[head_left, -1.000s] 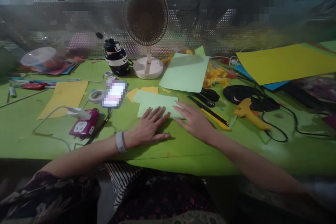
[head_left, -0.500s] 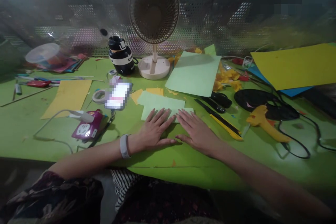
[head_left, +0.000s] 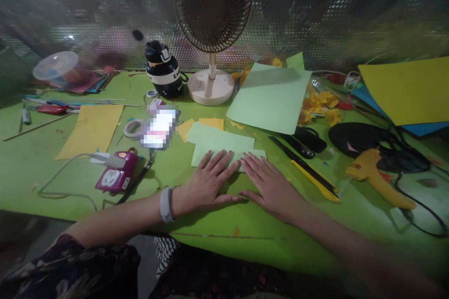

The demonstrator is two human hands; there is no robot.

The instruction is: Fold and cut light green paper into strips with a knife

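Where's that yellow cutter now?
In the head view, the yellow cutter lies right of centre on the table, between the right hand and the yellow glue gun.

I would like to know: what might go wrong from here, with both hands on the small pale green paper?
The small pale green paper could slip or crease unevenly if the left hand and right hand press unequally. The yellow-and-black cutter lies near the right hand and might nick it, if a blade is exposed; I cannot tell. The glue gun might burn skin if hot, which the picture does not show.
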